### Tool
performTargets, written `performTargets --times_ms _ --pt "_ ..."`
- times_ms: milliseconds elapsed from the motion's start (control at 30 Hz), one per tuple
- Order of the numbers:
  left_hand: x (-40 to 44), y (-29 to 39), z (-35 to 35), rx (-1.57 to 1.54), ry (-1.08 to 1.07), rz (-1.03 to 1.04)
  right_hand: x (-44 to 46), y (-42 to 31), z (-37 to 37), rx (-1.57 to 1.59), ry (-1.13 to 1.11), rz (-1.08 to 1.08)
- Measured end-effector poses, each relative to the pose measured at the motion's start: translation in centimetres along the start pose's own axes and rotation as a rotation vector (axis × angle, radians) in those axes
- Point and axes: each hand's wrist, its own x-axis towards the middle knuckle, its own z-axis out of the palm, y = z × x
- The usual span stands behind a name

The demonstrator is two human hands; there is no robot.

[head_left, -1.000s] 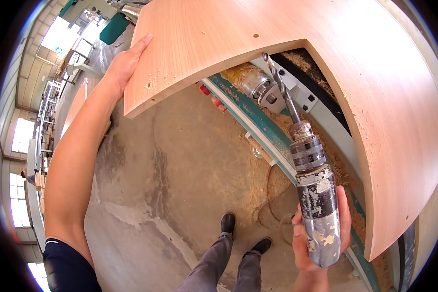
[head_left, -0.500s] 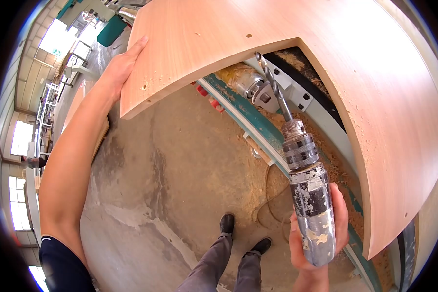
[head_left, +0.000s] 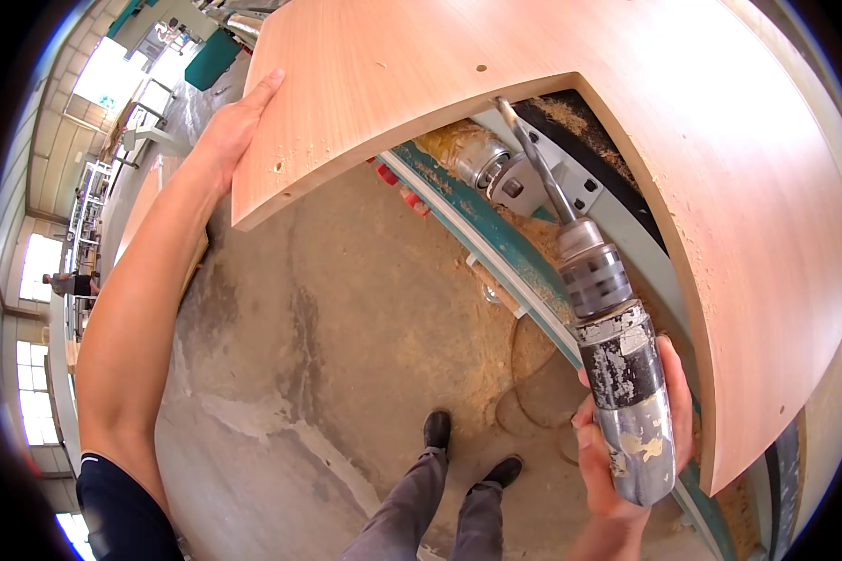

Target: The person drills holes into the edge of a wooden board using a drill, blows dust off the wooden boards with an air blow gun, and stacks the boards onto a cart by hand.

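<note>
A large wood-grain board (head_left: 374, 84) with an angular cutout spans the upper and right part of the view. My left hand (head_left: 239, 126) grips its left edge, thumb on top; the other fingers are hidden beneath. In my right hand (head_left: 603, 458) is a worn power drill (head_left: 627, 374), pointing up and away inside the cutout. Its long drill bit (head_left: 540, 164) has its tip at the cutout's inner edge, just below a small hole (head_left: 481, 67) in the top face. The bit and chuck (head_left: 594, 271) look smeared, as if spinning. Wood crumbs lie around another hole (head_left: 278, 166) near the left corner.
Under the board runs a green-and-grey machine frame (head_left: 524, 271) with a motor-like cylinder (head_left: 458, 154) and sawdust. A cable (head_left: 515, 374) loops on the concrete floor (head_left: 318, 309) near my shoes (head_left: 437, 430). Far left, another person (head_left: 70, 283) stands near the windows.
The drill has shifted slightly right, its tip now against the cutout edge. Its flutes and chuck, sharp before, are now blurred by rotation. My left hand stays put.
</note>
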Motion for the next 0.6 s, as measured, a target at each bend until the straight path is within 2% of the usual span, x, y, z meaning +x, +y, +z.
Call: performTargets --times_ms 33,133,367,500,600 --pt "0.0 0.0 0.0 -0.011 -0.006 -0.003 0.1 -0.2 -0.2 -0.057 -0.022 -0.015" --pt "0.2 -0.1 -0.1 -0.031 -0.017 -0.005 0.2 -0.4 0.2 0.042 0.028 0.037" --pt "-0.3 0.2 0.2 0.002 -0.003 0.001 0.4 -0.3 -0.3 -0.089 -0.042 -0.049" --pt "0.2 -0.1 -0.1 0.026 0.006 0.02 -0.3 0.8 0.4 -0.004 -0.014 -0.016" --pt "-0.4 0.1 0.2 0.043 0.006 0.01 0.0 0.4 1.0 -0.18 -0.042 -0.125"
